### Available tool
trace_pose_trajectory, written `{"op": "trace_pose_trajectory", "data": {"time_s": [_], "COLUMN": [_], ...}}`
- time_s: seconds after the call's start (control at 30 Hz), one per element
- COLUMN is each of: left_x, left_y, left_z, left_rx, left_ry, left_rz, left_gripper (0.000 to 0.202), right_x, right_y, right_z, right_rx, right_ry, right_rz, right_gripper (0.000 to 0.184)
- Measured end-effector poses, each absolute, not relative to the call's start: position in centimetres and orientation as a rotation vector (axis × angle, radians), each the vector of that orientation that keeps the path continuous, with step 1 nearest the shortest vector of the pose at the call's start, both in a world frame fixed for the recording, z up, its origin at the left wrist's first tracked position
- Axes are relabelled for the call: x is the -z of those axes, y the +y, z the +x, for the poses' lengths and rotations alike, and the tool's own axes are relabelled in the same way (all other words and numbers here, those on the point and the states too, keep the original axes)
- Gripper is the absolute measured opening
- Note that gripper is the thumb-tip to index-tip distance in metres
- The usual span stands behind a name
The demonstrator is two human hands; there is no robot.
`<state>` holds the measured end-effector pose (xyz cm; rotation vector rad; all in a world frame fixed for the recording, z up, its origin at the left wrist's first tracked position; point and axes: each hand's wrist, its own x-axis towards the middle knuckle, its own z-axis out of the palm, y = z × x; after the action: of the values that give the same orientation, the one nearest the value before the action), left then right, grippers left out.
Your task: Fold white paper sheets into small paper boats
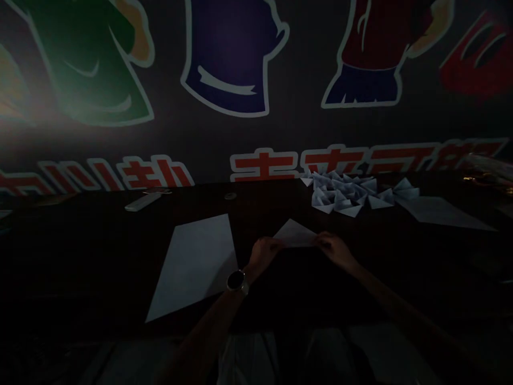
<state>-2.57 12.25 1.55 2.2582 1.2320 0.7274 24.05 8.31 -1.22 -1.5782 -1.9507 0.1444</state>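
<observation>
A folded piece of white paper (pixel 294 233), triangular with its peak pointing away from me, lies between my hands over the dark table. My left hand (pixel 263 252), with a watch (pixel 236 280) on its wrist, pinches the paper's left corner. At the right corner, my right hand (pixel 333 248) is closed on the same paper. A flat sheet of white paper (pixel 196 262) lies to the left, beside my left forearm. The room is dim, and the fingertips are hard to make out.
A heap of several folded paper pieces (pixel 344 192) stands at the back right of the table (pixel 100 278), near another white sheet (pixel 444 212). At the back left lies a white oblong object (pixel 143 201). A small round object (pixel 230 196) is at the back. Behind rises a painted wall (pixel 304 117).
</observation>
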Motion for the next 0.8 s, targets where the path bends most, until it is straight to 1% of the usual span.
{"op": "trace_pose_trajectory", "data": {"time_s": [0.13, 0.3, 0.4, 0.7, 0.8], "left_x": [-1.45, -1.41, -1.42, -1.37, -1.39], "left_y": [12.71, 13.02, 12.98, 12.73, 12.74], "left_z": [-2.11, -1.8, -1.71, -1.77, -1.82], "left_rx": [-0.756, -0.736, -0.709, -0.697, -0.679], "left_ry": [1.384, 1.561, 1.59, 1.577, 1.576], "left_rz": [2.157, 2.213, 2.252, 2.328, 2.355], "left_gripper": [0.018, 0.014, 0.013, 0.009, 0.008], "right_x": [1.61, 1.61, 1.33, 1.4, 1.5], "right_y": [9.2, 9.02, 8.92, 9.1, 9.16], "right_z": [24.0, 23.58, 23.4, 23.41, 23.39], "right_rx": [-0.088, 0.088, 0.103, 0.132, 0.145], "right_ry": [-1.881, -1.848, -1.879, -1.915, -1.923], "right_rz": [-1.781, -1.967, -1.99, -2.013, -2.004], "right_gripper": [0.024, 0.02, 0.018, 0.022, 0.02]}}
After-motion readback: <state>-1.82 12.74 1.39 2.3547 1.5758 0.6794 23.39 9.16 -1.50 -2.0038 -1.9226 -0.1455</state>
